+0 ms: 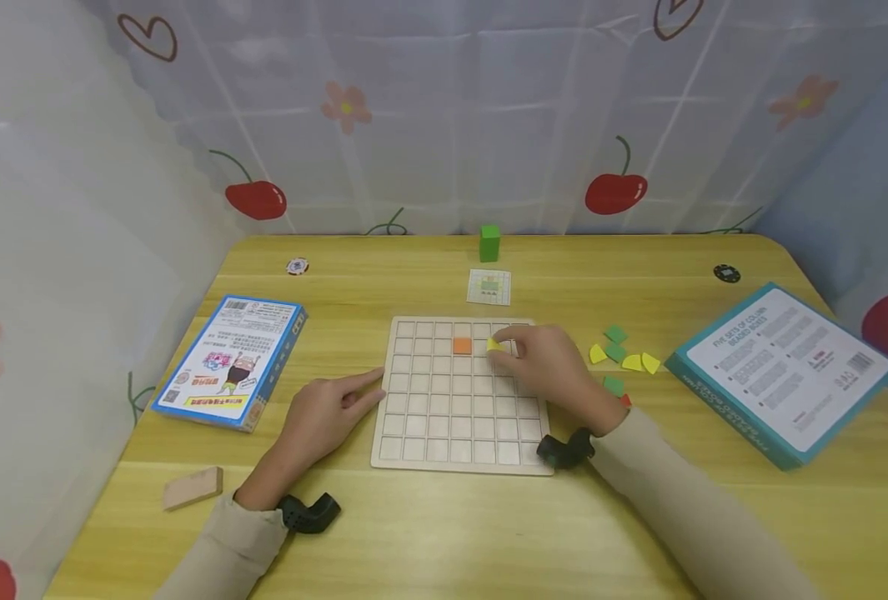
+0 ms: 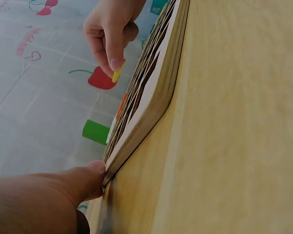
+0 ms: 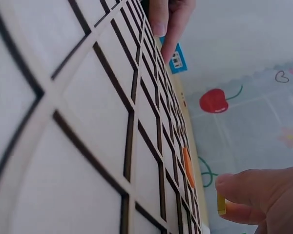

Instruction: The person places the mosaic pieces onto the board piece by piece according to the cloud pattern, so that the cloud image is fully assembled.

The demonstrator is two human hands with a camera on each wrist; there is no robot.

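A square wooden grid board (image 1: 438, 405) lies flat on the table, with an orange square tile (image 1: 462, 346) in one of its upper cells. My right hand (image 1: 544, 362) pinches a small yellow tile (image 3: 221, 204) between thumb and forefinger, just above the upper right part of the board. In the left wrist view the yellow tile is held upright, clear of the grid. At the board's left edge, my left hand (image 1: 327, 417) rests its thumb and forefinger tips against the rim, fingers relaxed.
Several yellow, green and red tiles (image 1: 614, 354) lie right of the board. Behind it are a patterned card (image 1: 489, 287) and a green block (image 1: 490, 244). A blue-edged box (image 1: 229, 358) and a wooden block (image 1: 192, 488) sit left; a teal box (image 1: 785, 375) sits right.
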